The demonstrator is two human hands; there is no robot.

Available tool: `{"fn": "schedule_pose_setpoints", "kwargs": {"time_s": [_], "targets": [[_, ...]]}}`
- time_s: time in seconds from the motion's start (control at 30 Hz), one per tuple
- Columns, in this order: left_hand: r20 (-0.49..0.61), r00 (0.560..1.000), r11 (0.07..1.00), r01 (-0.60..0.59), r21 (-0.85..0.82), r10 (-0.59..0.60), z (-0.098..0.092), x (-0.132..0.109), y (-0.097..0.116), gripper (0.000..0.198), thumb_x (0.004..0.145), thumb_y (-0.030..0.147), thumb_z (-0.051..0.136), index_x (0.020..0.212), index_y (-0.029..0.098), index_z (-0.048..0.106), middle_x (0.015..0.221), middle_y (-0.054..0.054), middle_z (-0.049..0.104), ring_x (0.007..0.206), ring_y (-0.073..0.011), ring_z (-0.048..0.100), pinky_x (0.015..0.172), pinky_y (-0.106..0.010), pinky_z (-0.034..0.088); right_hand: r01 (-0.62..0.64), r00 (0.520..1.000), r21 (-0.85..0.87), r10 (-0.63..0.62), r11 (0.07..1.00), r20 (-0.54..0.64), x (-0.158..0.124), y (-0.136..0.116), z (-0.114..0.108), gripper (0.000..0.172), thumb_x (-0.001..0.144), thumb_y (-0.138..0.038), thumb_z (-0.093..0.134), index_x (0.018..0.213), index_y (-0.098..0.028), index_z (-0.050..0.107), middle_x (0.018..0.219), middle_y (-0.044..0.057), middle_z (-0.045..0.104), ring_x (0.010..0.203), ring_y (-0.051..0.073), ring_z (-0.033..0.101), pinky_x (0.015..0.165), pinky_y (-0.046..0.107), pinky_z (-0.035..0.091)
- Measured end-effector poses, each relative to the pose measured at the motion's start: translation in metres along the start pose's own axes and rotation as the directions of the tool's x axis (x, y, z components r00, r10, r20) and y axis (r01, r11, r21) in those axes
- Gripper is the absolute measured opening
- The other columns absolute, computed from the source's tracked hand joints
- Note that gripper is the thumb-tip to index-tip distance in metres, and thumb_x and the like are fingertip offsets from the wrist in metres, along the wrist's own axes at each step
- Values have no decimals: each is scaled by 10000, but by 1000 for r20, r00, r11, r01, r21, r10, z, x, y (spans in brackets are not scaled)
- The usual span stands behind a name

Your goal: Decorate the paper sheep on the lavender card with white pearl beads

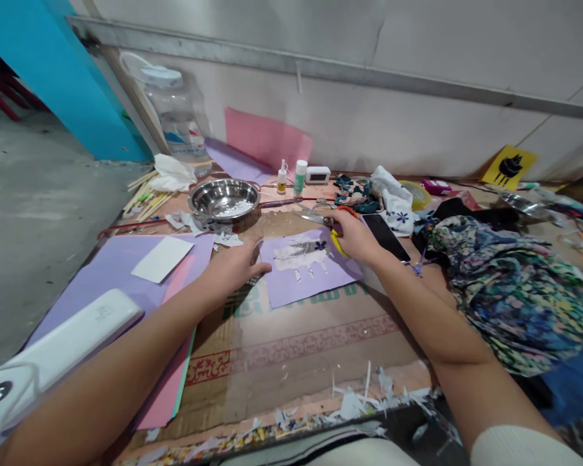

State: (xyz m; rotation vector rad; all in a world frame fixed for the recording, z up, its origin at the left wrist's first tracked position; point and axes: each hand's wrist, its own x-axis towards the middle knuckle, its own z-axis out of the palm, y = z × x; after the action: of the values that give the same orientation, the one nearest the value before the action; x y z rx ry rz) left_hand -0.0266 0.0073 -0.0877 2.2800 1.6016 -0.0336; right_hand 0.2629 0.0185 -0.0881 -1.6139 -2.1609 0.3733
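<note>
A lilac paper sheet [291, 294] lies on the cardboard, bearing a pale cut-out shape [291, 259] with drip-like strips, small bead-like dots and a dark flower [320, 246]. My left hand [238, 264] is beside the sheet's left edge, thumb and fingers apart, holding nothing visible; I cannot tell whether the fingertips touch the paper. Over the sheet's upper right corner, my right hand [354, 238] is closed around scissors [315, 217] with yellow and orange handles. Their blades point left, above the sheet's top edge. Part of the handles is hidden by my fingers.
Behind the sheet stand a steel bowl [223, 199], a small glue bottle [282, 178] and a glue stick [300, 178]. A phone [385, 237] and floral cloth [515, 291] lie right. Coloured paper [102, 265] and a white device [78, 343] are left. Paper scraps [354, 401] line the front edge.
</note>
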Motion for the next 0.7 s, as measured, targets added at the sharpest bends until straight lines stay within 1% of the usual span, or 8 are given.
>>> {"fn": "schedule_pose_setpoints", "kwargs": {"time_s": [0.1, 0.17, 0.23, 0.3, 0.33, 0.4, 0.5, 0.7], "targets": [[-58, 998, 999, 18, -35, -20, -5, -2, 3, 582, 976, 395, 474, 1499, 166, 362, 989, -121, 748, 976, -303, 694, 818, -355, 477, -75, 987, 155, 96, 985, -128, 2, 1, -1, 469, 776, -103, 552, 1234, -203, 555, 1235, 127, 626, 1141, 288, 575, 1006, 444, 442], [-105, 995, 995, -7, -96, -3, -9, -6, 8, 514, 1007, 354, 403, 1493, 187, 378, 990, -109, 746, 963, -284, 694, 831, -358, 476, -106, 974, 258, 152, 960, -169, 0, -3, -7, 403, 809, -175, 587, 1204, -216, 514, 1152, 109, 632, 1039, 261, 609, 943, 425, 481], [-150, 988, 987, -47, -155, 23, -13, -12, 14, 483, 1016, 344, 367, 1479, 210, 403, 965, -92, 737, 900, -259, 692, 813, -350, 477, -93, 978, 379, 155, 921, -138, -6, -14, -12, 335, 854, -294, 606, 1155, -237, 472, 1017, 63, 626, 855, 207, 627, 793, 369, 525], [-167, 984, 976, -87, -201, 54, -16, -18, 19, 474, 1014, 346, 353, 1460, 205, 431, 867, -67, 714, 775, -231, 671, 760, -337, 474, -60, 995, 599, 93, 798, -23, -15, -33, -12, 303, 867, -404, 619, 1066, -260, 442, 908, 15, 597, 689, 159, 592, 632, 316, 511], [-168, 983, 968, -111, -227, 73, -18, -21, 22, 475, 1010, 348, 353, 1452, 199, 442, 810, -50, 695, 715, -216, 650, 730, -327, 468, -45, 999, 676, 50, 735, 11, -20, -43, -11, 317, 851, -429, 645, 1017, -264, 432, 870, -3, 586, 652, 146, 574, 596, 303, 498], [-182, 977, 944, -160, -289, 110, -20, -27, 25, 477, 1000, 360, 361, 1438, 196, 459, 735, -21, 656, 641, -192, 606, 680, -306, 450, -48, 994, 744, -41, 666, 101, -30, -64, -4, 368, 795, -401, 728, 960, -259, 432, 858, -9, 608, 709, 146, 599, 647, 302, 513], [-206, 967, 900, -219, -376, 149, -20, -31, 27, 482, 991, 385, 369, 1423, 200, 477, 696, 0, 628, 607, -173, 568, 638, -285, 426, -64, 985, 809, -94, 584, 145, -42, -86, 9, 359, 782, -359, 755, 939, -252, 449, 885, -9, 629, 835, 159, 639, 771, 331, 534], [-224, 957, 865, -266, -427, 184, -14, -33, 33, 472, 981, 356, 383, 1414, 200, 493, 721, -4, 652, 597, -161, 555, 683, -294, 441, -102, 980, 867, -99, 487, 171, -54, -100, 25, 293, 819, -311, 723, 951, -252, 468, 868, -20, 619, 770, 141, 612, 726, 311, 520]]}}
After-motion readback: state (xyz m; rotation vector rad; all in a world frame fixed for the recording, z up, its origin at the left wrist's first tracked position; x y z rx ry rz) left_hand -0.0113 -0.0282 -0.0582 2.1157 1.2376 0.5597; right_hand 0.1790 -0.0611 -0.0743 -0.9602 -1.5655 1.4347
